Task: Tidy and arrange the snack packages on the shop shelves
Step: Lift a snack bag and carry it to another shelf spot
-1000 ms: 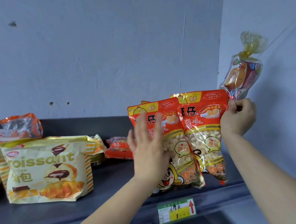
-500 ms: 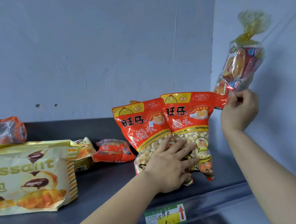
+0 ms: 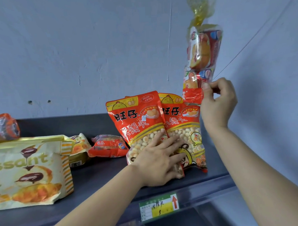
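Pinching the top right corner of the rear red snack bag (image 3: 184, 126) with my right hand (image 3: 217, 105), I press my flat left hand (image 3: 158, 163) on the front red snack bag (image 3: 138, 124) low down; both bags stand upright, overlapping, on the shelf (image 3: 105, 182), below-left of that pinch.

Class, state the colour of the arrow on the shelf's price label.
The arrow is red; head view shows it best.

L hand (image 3: 158, 163) presses bags (image 3: 138, 120), R hand (image 3: 217, 103) pinches corner (image 3: 192, 96)
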A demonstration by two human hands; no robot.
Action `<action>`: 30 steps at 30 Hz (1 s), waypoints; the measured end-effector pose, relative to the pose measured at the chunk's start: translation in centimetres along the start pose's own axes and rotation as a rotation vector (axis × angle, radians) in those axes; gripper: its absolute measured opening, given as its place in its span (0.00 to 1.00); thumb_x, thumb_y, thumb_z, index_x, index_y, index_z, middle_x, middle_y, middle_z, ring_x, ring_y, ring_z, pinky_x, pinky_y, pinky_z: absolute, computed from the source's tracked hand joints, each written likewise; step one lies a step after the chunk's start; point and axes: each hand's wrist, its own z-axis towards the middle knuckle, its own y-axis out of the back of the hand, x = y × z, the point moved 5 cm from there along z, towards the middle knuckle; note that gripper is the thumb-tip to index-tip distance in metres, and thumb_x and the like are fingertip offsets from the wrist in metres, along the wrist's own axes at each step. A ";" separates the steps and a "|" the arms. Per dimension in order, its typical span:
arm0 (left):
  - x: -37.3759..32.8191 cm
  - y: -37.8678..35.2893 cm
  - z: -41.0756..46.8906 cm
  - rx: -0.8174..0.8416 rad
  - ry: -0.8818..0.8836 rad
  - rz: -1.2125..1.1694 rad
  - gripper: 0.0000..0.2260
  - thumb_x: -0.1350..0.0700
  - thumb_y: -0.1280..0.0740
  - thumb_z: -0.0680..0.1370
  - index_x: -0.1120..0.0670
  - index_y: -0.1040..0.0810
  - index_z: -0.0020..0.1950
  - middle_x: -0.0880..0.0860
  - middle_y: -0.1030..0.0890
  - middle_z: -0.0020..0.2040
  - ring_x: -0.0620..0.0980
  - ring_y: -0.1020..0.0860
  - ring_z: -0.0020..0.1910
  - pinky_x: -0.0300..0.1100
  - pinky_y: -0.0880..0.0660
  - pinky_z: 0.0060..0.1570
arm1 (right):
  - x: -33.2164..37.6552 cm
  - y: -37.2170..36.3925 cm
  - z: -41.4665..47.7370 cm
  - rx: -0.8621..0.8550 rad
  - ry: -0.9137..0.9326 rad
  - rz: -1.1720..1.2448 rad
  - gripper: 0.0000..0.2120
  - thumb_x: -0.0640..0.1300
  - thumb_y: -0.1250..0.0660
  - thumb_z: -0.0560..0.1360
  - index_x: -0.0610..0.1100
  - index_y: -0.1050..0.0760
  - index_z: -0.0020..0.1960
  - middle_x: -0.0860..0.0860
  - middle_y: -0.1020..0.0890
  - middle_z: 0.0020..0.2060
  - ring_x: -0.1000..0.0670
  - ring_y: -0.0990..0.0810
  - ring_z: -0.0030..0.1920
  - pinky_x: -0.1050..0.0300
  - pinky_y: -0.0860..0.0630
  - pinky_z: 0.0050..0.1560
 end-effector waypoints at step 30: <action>7.4 8.3 -6.3 -0.912 1.053 -2.011 0.25 0.58 0.23 0.68 0.55 0.26 0.63 0.58 0.17 0.54 0.58 0.17 0.52 0.52 0.20 0.51 | 12.4 -2.2 -11.1 0.390 0.713 -0.041 0.09 0.38 0.32 0.76 0.38 0.23 0.37 0.46 0.23 0.35 0.46 0.25 0.37 0.56 0.27 0.35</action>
